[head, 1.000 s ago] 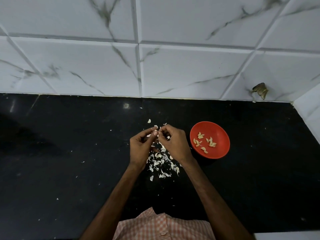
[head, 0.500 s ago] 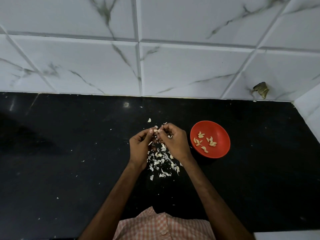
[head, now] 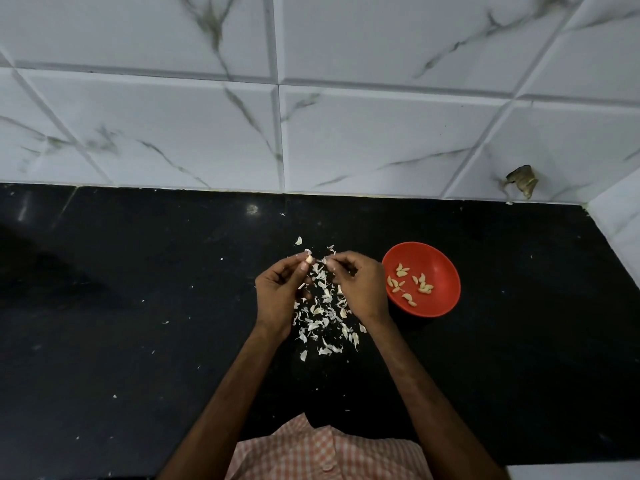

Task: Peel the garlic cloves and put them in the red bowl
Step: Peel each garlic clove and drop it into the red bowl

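My left hand (head: 280,292) pinches a small pale garlic clove (head: 308,259) between thumb and fingertips above the black counter. My right hand (head: 362,285) is just to its right, fingertips pinching a bit of white skin (head: 325,260) a short gap from the clove. Below and between the hands lies a heap of white garlic skins (head: 325,317). The red bowl (head: 440,258) sits right of my right hand, holding several peeled cloves (head: 410,284).
The black counter (head: 138,323) runs to a white marble-tiled wall (head: 207,126) at the back and a tiled side wall at the right. A brownish scrap (head: 523,180) sticks to the back wall at right. A stray skin (head: 298,240) lies beyond the hands.
My hands have drawn slightly apart, the right fingertips pulling skin away from the clove held in the left. The bowl has not moved.
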Action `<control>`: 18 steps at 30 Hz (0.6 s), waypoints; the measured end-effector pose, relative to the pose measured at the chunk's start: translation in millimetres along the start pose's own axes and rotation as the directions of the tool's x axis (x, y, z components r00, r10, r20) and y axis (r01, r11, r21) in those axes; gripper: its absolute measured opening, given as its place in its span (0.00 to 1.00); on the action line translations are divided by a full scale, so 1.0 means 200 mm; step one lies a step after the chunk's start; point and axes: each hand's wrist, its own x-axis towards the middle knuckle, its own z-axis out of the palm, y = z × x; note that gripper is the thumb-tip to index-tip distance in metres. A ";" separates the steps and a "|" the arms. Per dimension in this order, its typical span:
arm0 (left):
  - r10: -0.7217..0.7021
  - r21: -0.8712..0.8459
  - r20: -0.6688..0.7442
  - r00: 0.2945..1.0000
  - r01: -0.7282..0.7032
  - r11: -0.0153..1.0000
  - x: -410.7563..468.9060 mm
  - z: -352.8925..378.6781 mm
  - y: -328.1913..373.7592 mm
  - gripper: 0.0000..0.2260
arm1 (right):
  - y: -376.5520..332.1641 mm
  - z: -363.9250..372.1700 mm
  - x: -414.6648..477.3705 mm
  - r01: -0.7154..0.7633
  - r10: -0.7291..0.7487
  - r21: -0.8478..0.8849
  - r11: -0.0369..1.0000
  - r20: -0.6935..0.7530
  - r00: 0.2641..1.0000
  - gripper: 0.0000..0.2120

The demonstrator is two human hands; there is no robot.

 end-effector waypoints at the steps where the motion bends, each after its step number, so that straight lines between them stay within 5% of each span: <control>1: -0.005 -0.009 -0.002 1.000 0.005 1.000 0.00 0.00 0.00 0.10 | 0.01 0.00 -0.01 -0.011 0.012 -0.058 0.998 0.014 1.000 0.03; 4: -0.014 -0.009 -0.019 1.000 0.014 1.000 0.01 0.00 0.01 0.07 | 0.05 0.01 -0.02 -0.050 0.059 -0.192 0.980 0.044 0.997 0.05; 8: -0.033 -0.042 -0.037 0.999 0.031 0.999 0.00 0.00 0.02 0.09 | 0.06 0.01 -0.02 -0.066 0.092 -0.364 0.929 0.054 0.994 0.21; 10: -0.040 -0.046 -0.046 0.998 0.037 0.998 0.00 0.00 0.02 0.09 | 0.06 0.01 0.00 -0.020 0.087 -0.448 0.894 0.128 0.988 0.17; 12: -0.046 -0.051 -0.052 0.998 0.043 0.998 0.01 0.00 0.01 0.07 | 0.05 0.00 0.02 0.027 0.087 -0.515 0.857 0.196 0.977 0.03; 18: -0.052 -0.053 -0.061 0.997 0.049 0.997 0.01 0.01 0.01 0.08 | -0.02 0.00 0.04 0.051 0.047 -0.582 0.812 0.152 0.987 0.11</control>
